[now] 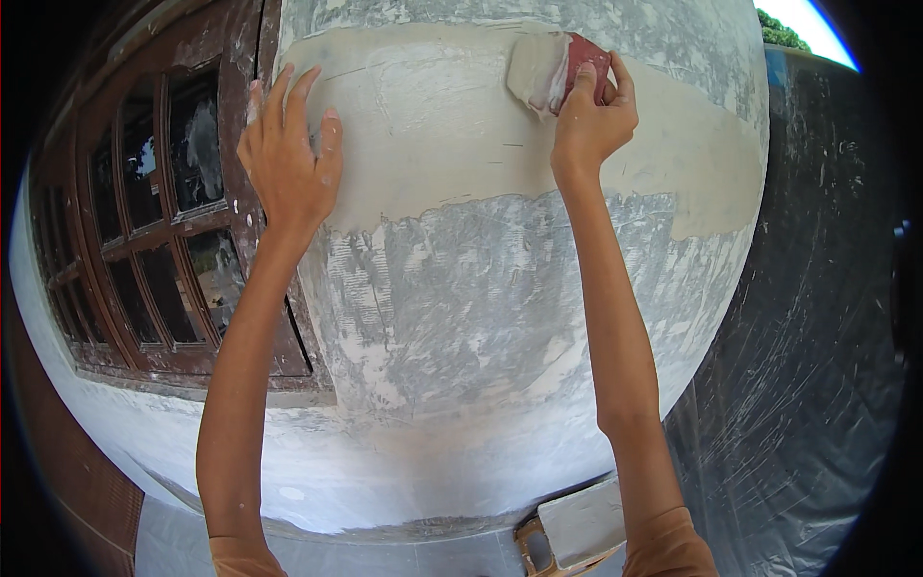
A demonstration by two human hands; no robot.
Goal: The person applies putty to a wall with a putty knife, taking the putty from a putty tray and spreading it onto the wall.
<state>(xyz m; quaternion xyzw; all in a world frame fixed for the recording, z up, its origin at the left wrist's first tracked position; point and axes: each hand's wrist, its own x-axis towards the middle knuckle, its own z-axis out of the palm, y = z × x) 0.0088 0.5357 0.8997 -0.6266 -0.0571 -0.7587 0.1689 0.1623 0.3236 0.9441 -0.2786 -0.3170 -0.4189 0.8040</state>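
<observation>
My right hand [591, 125] grips a red flat spreader [586, 53] coated with pale putty, held against the upper part of the wall with my thumb on its face. My left hand [288, 163] has its fingers spread, with the fingertips at or very near the wall beside the window frame; nothing shows in it. A band of beige putty [433, 125] crosses the upper wall between and around both hands. Below it the wall [442, 317] is mottled grey and white, with a rough, streaked surface.
A brown wooden window [149, 260] with dark panes fills the left. Dark plastic sheeting [798, 317] hangs at the right, with foliage above it. At the wall's foot, near my right forearm, a pale board [580, 519] rests on a wooden support above the grey floor [423, 558].
</observation>
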